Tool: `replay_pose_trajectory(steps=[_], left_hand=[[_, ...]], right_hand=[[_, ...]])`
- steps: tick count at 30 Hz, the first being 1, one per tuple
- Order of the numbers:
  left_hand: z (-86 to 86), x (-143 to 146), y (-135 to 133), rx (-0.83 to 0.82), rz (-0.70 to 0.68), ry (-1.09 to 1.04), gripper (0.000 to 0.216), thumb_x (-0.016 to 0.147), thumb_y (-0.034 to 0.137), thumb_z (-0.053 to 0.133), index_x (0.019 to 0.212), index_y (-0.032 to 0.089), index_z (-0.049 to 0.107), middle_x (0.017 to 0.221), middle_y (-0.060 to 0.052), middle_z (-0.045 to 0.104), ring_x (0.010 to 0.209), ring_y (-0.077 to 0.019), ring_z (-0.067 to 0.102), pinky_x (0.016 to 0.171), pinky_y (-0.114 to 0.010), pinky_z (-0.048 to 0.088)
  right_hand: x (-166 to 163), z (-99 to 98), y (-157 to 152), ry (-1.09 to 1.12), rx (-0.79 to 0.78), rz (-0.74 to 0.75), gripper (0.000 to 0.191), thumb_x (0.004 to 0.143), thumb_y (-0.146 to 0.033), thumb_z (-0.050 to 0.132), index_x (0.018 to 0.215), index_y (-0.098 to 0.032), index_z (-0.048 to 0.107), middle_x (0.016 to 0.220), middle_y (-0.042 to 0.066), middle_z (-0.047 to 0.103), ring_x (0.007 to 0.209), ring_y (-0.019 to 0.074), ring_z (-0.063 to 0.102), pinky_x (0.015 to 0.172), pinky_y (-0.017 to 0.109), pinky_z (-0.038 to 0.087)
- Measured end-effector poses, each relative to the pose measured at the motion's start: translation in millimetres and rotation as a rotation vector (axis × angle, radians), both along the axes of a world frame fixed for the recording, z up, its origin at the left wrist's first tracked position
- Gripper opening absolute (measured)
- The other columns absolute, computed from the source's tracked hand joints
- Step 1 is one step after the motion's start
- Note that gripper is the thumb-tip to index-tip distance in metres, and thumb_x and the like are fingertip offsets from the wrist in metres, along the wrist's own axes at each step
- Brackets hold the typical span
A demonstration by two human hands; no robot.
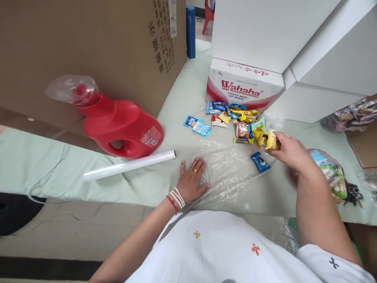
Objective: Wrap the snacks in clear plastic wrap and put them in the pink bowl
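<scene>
My left hand (193, 179) lies flat with its fingers spread on a sheet of clear plastic film (228, 173) that covers the pale green table cloth. My right hand (290, 151) is closed on a small yellow snack packet (271, 140), held just above the table by the right edge of a heap of small wrapped snacks (238, 120). A blue snack packet (260, 162) lies on the film just below that hand. Another blue packet (198, 125) lies apart to the left of the heap.
A red detergent jug (118, 127) lies on its side at the left, its cap wrapped in plastic. A white roll (129, 166) lies before it. A Wahaha carton (243, 84), white boxes and a big cardboard box stand behind. Bags of snacks (332, 173) sit at right.
</scene>
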State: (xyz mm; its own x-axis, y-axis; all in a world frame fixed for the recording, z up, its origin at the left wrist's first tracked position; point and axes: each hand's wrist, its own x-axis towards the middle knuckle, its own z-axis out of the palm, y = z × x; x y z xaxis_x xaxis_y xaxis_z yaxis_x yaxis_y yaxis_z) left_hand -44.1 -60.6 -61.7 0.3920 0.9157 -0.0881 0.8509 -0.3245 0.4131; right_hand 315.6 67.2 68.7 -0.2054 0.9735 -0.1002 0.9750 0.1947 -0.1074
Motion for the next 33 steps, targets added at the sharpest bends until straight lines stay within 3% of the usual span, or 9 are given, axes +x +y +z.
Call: replay_pose_trajectory(steps=[3, 9, 12, 14, 16, 19, 22, 27, 33], left_hand=[[-0.8, 1.2, 3.7, -0.012, 0.002, -0.011, 0.083, 0.09, 0.049, 0.059, 0.16, 0.014, 0.032, 0.169, -0.019, 0.026, 0.157, -0.0356, 0.025, 0.123, -0.069, -0.007], [1.7, -11.5, -6.8, 0.023, 0.015, -0.032, 0.079, 0.093, 0.046, 0.055, 0.16, 0.014, 0.03, 0.168, -0.021, 0.028, 0.155, -0.036, 0.029, 0.122, -0.071, -0.003], [7.9, -27.2, -19.8, 0.118, -0.047, -0.066, 0.066, 0.092, 0.026, 0.05, 0.156, 0.022, 0.038, 0.165, -0.015, 0.037, 0.156, -0.0329, 0.029, 0.123, -0.069, -0.006], [11.1, -39.8, -30.1, 0.142, -0.198, -0.127, 0.068, 0.084, 0.013, 0.049, 0.151, 0.027, 0.046, 0.162, -0.01, 0.044, 0.156, -0.0295, 0.03, 0.125, -0.066, -0.005], [11.0, -51.2, -39.8, 0.11, -0.345, -0.205, 0.072, 0.076, 0.01, 0.051, 0.146, 0.025, 0.051, 0.162, -0.01, 0.044, 0.155, -0.0291, 0.033, 0.127, -0.064, 0.001], [4.7, -61.5, -48.7, 0.067, -0.388, -0.248, 0.06, 0.078, 0.018, 0.058, 0.138, 0.023, 0.057, 0.163, -0.015, 0.042, 0.153, -0.0338, 0.035, 0.126, -0.065, 0.009], [0.4, -62.9, -44.5, 0.068, -0.352, -0.273, 0.026, 0.09, 0.021, 0.057, 0.113, 0.026, 0.069, 0.142, -0.01, 0.065, 0.143, -0.0301, 0.049, 0.125, -0.061, 0.016], [19.7, -49.9, -2.2, 0.023, -0.144, -0.462, 0.019, 0.1, 0.026, 0.049, 0.089, 0.023, 0.065, 0.098, -0.006, 0.075, 0.118, -0.0234, 0.062, 0.105, -0.043, 0.046], [34.3, -21.3, 73.9, -0.058, 0.148, -0.373, 0.025, 0.097, 0.037, 0.047, 0.084, 0.021, 0.061, 0.088, -0.007, 0.066, 0.091, -0.0247, 0.063, 0.088, -0.041, 0.051]], right_hand=[[-54.4, 3.9, -26.1, 0.137, -0.131, 0.197, 0.055, 0.078, -0.027, 0.072, 0.131, -0.023, 0.059, 0.122, 0.01, 0.069, 0.103, 0.0284, 0.067, 0.081, 0.032, 0.048], [-145.3, -47.3, -53.1, -0.046, -0.369, 0.334, 0.054, 0.084, -0.02, 0.067, 0.137, -0.019, 0.054, 0.13, 0.015, 0.062, 0.1, 0.029, 0.07, 0.08, 0.034, 0.051], [-131.9, -51.4, -65.7, 0.028, -0.353, 0.303, 0.079, 0.086, -0.026, 0.071, 0.156, -0.021, 0.034, 0.156, 0.02, 0.041, 0.113, 0.0319, 0.067, 0.087, 0.04, 0.053], [-107.1, -48.3, -83.8, 0.163, -0.308, 0.333, 0.08, 0.09, -0.03, 0.068, 0.159, -0.023, 0.028, 0.163, 0.018, 0.031, 0.125, 0.0319, 0.061, 0.093, 0.042, 0.053], [-80.2, -51.1, -110.0, 0.302, -0.274, 0.436, 0.065, 0.095, -0.034, 0.065, 0.153, -0.025, 0.038, 0.158, 0.016, 0.04, 0.132, 0.0305, 0.055, 0.101, 0.044, 0.051], [-51.9, -74.1, -152.3, 0.373, -0.22, 0.56, 0.045, 0.093, -0.038, 0.069, 0.135, -0.025, 0.059, 0.143, 0.015, 0.055, 0.13, 0.0328, 0.052, 0.107, 0.052, 0.045], [-43.0, -99.6, -173.9, 0.434, -0.118, 0.524, 0.016, 0.098, -0.027, 0.063, 0.112, -0.024, 0.07, 0.13, 0.013, 0.063, 0.121, 0.0308, 0.056, 0.101, 0.052, 0.047], [-41.0, -86.5, -140.4, 0.71, -0.121, 0.397, 0.016, 0.104, -0.027, 0.051, 0.097, -0.021, 0.065, 0.095, 0.008, 0.068, 0.09, 0.02, 0.061, 0.083, 0.036, 0.05], [-40.3, -70.5, -60.9, 0.632, -0.157, 0.197, 0.024, 0.103, -0.034, 0.048, 0.089, -0.019, 0.061, 0.084, 0.005, 0.066, 0.078, 0.0177, 0.061, 0.072, 0.028, 0.045]])
